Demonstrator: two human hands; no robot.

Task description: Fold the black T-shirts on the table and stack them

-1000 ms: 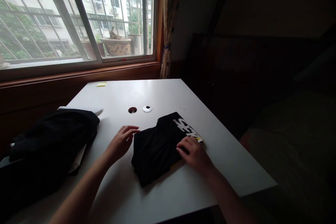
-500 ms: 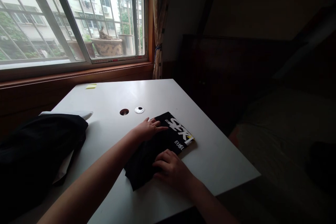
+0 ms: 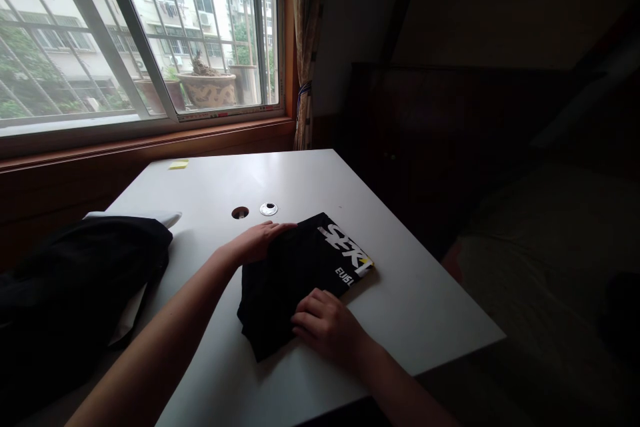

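Observation:
A folded black garment [image 3: 285,287] with white lettering and a little yellow at its right end lies flat on the white table [image 3: 400,300]. My left hand [image 3: 256,241] rests along the garment's upper left edge, its fingers stretched out toward the lettering. Against the lower edge is my right hand [image 3: 325,323], fingers bent and close together, touching the cloth. Whether those fingertips pinch any fabric is hidden.
A dark cloth heap [image 3: 85,280] with some white material covers the table's left side. Beyond the garment are a round hole [image 3: 240,213], a round metallic disc [image 3: 269,209] and a yellow note [image 3: 179,164]. A barred window stands behind.
My left hand has slid left off the middle of the garment to its upper left edge. My right hand has barely moved. The view has shifted slightly.

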